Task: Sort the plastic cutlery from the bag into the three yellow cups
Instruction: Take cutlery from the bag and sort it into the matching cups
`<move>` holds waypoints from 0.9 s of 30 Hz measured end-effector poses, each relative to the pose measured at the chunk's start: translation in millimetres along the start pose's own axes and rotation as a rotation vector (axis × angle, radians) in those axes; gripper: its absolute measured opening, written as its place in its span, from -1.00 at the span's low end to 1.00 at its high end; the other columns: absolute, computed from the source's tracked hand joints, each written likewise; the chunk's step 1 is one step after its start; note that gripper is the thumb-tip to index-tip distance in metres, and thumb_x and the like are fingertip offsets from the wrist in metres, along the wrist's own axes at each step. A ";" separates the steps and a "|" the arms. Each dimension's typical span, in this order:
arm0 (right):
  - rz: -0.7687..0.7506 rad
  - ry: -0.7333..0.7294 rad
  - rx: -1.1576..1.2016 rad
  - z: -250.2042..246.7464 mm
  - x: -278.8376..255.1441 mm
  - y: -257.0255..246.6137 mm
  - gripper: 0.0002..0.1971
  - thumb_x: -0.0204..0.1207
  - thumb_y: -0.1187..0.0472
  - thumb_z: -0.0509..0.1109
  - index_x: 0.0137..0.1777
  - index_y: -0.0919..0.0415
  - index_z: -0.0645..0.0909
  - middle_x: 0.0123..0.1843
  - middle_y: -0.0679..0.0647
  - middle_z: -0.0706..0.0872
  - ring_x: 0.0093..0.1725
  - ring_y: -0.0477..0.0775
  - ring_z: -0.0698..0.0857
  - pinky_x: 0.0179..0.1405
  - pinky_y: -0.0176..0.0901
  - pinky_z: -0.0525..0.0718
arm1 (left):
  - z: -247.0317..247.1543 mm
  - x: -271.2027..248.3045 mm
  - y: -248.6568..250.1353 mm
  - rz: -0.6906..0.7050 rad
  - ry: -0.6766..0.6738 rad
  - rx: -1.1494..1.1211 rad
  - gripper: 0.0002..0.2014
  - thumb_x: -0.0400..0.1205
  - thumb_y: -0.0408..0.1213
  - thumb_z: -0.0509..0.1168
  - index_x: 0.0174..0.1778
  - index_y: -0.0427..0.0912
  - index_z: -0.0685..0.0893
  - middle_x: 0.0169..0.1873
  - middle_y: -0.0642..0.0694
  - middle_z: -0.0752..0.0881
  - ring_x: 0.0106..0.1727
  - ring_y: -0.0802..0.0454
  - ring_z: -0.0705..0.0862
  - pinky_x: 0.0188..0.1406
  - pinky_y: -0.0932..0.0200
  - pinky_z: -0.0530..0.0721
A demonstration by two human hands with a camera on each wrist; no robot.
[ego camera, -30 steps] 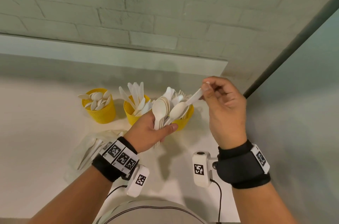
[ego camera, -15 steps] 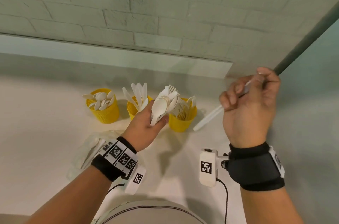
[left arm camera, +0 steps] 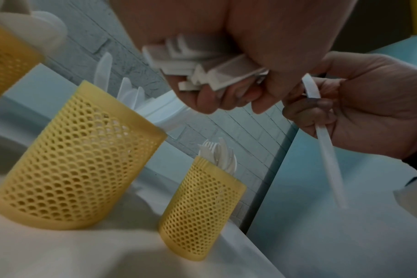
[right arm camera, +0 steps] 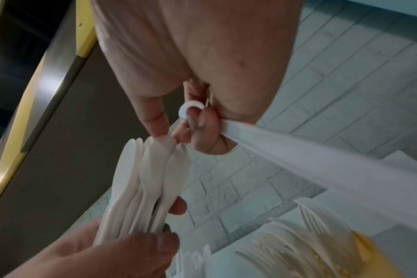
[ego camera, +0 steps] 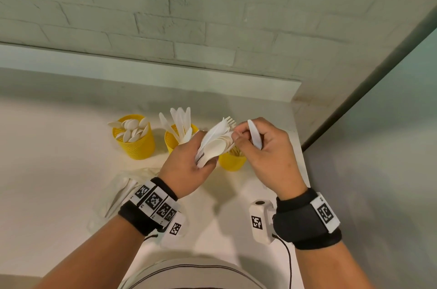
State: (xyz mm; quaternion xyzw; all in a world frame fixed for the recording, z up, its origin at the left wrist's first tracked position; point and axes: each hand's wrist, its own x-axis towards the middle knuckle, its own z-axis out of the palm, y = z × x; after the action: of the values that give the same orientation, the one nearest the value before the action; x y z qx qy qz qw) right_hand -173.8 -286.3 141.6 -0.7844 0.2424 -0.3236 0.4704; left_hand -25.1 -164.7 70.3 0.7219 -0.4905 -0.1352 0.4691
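My left hand (ego camera: 186, 165) is wrapped around a mixed bundle of cutlery (ego camera: 216, 144), spoons, knives and at least one fork fanned upward, with the handle ends sticking out below my curled fingers (left arm camera: 202, 97) in the left wrist view. My right hand (ego camera: 267, 158) holds a single knife (ego camera: 255, 135) tucked under its curled fingers, serrated edge showing, handle trailing down past my palm, while its thumb and forefinger meet at the tip of a piece in the bundle. Both hands hover above the white surface (ego camera: 59, 158), just over the cups.

Three yellow mesh cups stand in a row near the wall. The left cup (ego camera: 138, 144) is filled with spoons, the middle cup (ego camera: 171, 142) carries knives standing upright, and the right cup (ego camera: 231, 162), partly hidden under my hands, holds forks, seen clearly from the left wrist. The clear plastic bag (ego camera: 123, 191) lies crumpled on the surface beside my left wrist, with a few white pieces inside it.
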 end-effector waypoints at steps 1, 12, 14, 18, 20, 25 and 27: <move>-0.004 -0.005 -0.016 -1.1 0.2 0.0 -0.92 0.61 0.27 0.51 -0.12 0.11 0.75 -0.16 0.00 0.76 -0.13 0.07 0.74 -0.06 0.12 0.74 | 0.5 0.2 0.2 -0.005 -0.007 0.003 -0.67 0.59 -0.20 0.44 0.21 0.13 0.53 -0.22 0.17 0.72 -0.21 0.17 0.70 -0.27 0.27 0.64; -0.001 -0.147 0.027 -14.9 2.5 -2.5 -0.79 0.63 0.34 0.49 0.21 0.12 0.74 -0.07 -0.02 0.75 -0.10 -0.10 0.74 -0.09 -0.32 0.69 | 0.7 1.0 3.5 0.023 -0.126 0.135 -0.58 0.57 -0.15 0.46 0.25 0.23 0.44 -0.20 0.12 0.74 -0.22 0.10 0.71 -0.25 0.15 0.66; -0.031 -0.251 -0.071 -20.6 5.0 -1.2 -0.71 0.63 0.31 0.49 0.31 0.05 0.73 -0.02 -0.16 0.73 -0.02 -0.07 0.74 -0.03 -0.36 0.65 | 0.2 -0.3 1.6 0.021 -0.169 0.152 -0.57 0.55 -0.11 0.46 0.28 0.20 0.47 -0.20 0.15 0.73 -0.21 0.10 0.71 -0.23 0.10 0.69; -0.103 -0.398 -0.312 -27.2 12.6 2.3 -0.91 0.62 0.19 0.53 0.09 0.09 0.80 -0.11 -0.12 0.66 -0.11 -0.03 0.68 -0.16 -0.33 0.54 | -1.5 -3.5 -2.8 0.015 -0.205 0.169 -0.54 0.52 -0.11 0.46 0.31 0.15 0.50 -0.21 0.18 0.72 -0.22 0.13 0.70 -0.22 0.10 0.70; -0.144 -0.391 -0.355 -25.6 13.1 3.8 -0.90 0.62 0.16 0.54 -0.09 0.17 0.76 -0.20 -0.04 0.59 -0.22 0.01 0.62 -0.26 -0.24 0.48 | -1.2 -4.2 -1.7 0.020 -0.207 0.168 -0.56 0.52 -0.11 0.45 0.30 0.16 0.51 -0.20 0.17 0.73 -0.21 0.13 0.70 -0.22 0.10 0.69; -0.086 -0.245 -0.081 -25.3 10.4 3.2 -0.95 0.62 0.31 0.53 -0.07 0.18 0.79 -0.23 -0.16 0.61 -0.24 -0.10 0.64 -0.19 -0.39 0.49 | -3.9 -4.1 -0.2 0.028 -0.153 0.153 -0.62 0.50 -0.08 0.41 0.23 0.16 0.53 -0.24 0.12 0.76 -0.25 0.08 0.72 -0.24 0.07 0.70; -0.038 -0.225 0.003 -26.5 10.0 3.0 -0.97 0.63 0.34 0.51 -0.04 0.22 0.77 -0.25 -0.19 0.65 -0.29 -0.16 0.64 -0.23 -0.40 0.50 | -6.1 -4.7 -0.3 0.029 -0.149 0.155 -0.63 0.49 -0.09 0.40 0.21 0.13 0.55 -0.25 0.12 0.75 -0.26 0.07 0.71 -0.25 0.09 0.68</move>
State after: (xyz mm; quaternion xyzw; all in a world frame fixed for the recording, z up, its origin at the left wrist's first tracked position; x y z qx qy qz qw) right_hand -186.8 -309.8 151.0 -0.8195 0.1729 -0.2427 0.4895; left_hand -23.3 -157.4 72.0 0.7368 -0.5433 -0.1433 0.3761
